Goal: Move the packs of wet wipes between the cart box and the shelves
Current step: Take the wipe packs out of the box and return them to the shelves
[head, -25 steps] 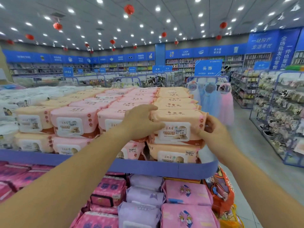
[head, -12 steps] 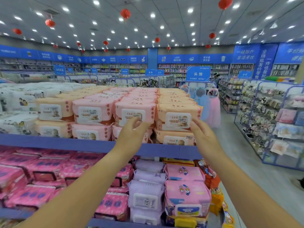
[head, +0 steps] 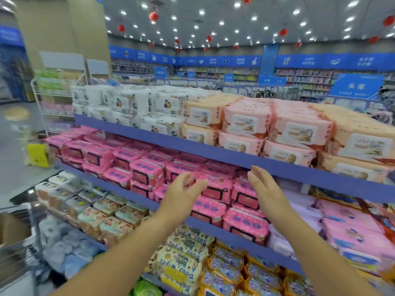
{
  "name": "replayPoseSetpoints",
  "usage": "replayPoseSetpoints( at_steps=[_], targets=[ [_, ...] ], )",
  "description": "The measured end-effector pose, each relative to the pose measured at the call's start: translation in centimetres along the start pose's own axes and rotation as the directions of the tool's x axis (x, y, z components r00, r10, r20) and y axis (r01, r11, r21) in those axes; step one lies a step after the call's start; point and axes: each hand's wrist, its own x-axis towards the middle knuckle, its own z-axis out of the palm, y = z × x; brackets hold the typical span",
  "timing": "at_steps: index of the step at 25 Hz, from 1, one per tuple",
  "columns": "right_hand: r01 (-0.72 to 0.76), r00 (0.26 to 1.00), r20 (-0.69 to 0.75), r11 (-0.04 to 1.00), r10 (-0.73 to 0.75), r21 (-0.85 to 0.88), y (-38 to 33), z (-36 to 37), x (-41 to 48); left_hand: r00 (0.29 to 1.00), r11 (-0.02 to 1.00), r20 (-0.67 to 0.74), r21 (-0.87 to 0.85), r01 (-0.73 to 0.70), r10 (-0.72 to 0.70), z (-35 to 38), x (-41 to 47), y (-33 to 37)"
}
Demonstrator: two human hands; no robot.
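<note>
1. Hands come first. The left hand [head: 183, 194] and the right hand [head: 261, 189] are both empty, with fingers loose and palms turned toward each other. They hang in front of the pink packs [head: 147, 174] on the middle shelf [head: 132, 194] and touch none of them. A second ago they gripped a peach pack between them up on the top shelf [head: 235, 155]. They have since let go and sunk lower.
2. The cart box [head: 12, 229] now shows at the lower left edge, because the view has swung left since that moment. I judge that one pack is shelved and the turn is back toward the box for the next.
3. The peach packs [head: 361, 144] stand stacked at the right end of the top shelf. The pack just set down should be among them, but I cannot tell which it is.
4. Hard to make out:
   - The box is cut off by the frame edge, so its contents are hidden.
   - The wire cart [head: 32, 248] around it is smeared by motion.
   - The labels on most packs are too blurred to read.
   - The lowest shelf runs out of the frame at the bottom.
   - The far aisles are only coloured haze.
</note>
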Motion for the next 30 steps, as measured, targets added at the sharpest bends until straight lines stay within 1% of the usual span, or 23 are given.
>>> replayPoseSetpoints(
  at_steps=[4,7,10,13,17,19,24,26,30],
  targets=[
    [0.036,0.988,0.153,0.999,-0.037,0.01,-2.8,11.8,0.4,0.983,0.997,-0.167,0.003,0.082,-0.08,-11.2,-2.2,-3.3],
    [0.058,0.954,0.292,0.998,-0.062,0.025,-4.8,21.9,0.7,0.938,0.989,-0.315,-0.058,0.137,-0.148,-20.0,-4.2,-6.4],
    [0.053,0.909,0.411,0.997,-0.069,0.05,-6.0,32.4,0.8,0.876,0.975,-0.428,-0.104,0.198,-0.223,-28.5,-6.3,-10.1],
    [0.006,0.862,0.505,0.996,-0.049,0.087,-6.5,42.9,1.4,0.803,0.955,-0.517,-0.133,0.265,-0.295,-36.8,-7.2,-13.7],
    [-0.056,0.786,0.617,0.993,-0.02,0.104,-7.9,56.7,2.7,0.701,0.938,-0.625,-0.185,0.293,-0.343,-47.9,-6.9,-17.9],
    [-0.08,0.741,0.671,0.993,-0.003,0.092,-8.9,62.6,2.6,0.652,0.924,-0.659,-0.214,0.316,-0.375,-52.6,-7.3,-19.6],
    [-0.049,0.647,0.762,0.999,0.022,0.013,-11.2,76.5,2.9,0.542,0.89,-0.712,-0.288,0.354,-0.446,-64.2,-8.1,-24.7],
    [-0.053,0.623,0.781,0.999,0.042,-0.012,-11.3,82.2,2.8,0.518,0.881,-0.721,-0.298,0.368,-0.46,-69.3,-7.9,-27.8],
    [-0.153,0.612,0.778,0.987,0.138,-0.054,-9.8,91.7,1.1,0.505,0.836,-0.675,-0.351,0.423,-0.538,-77.9,-7.0,-33.7]
  ],
)
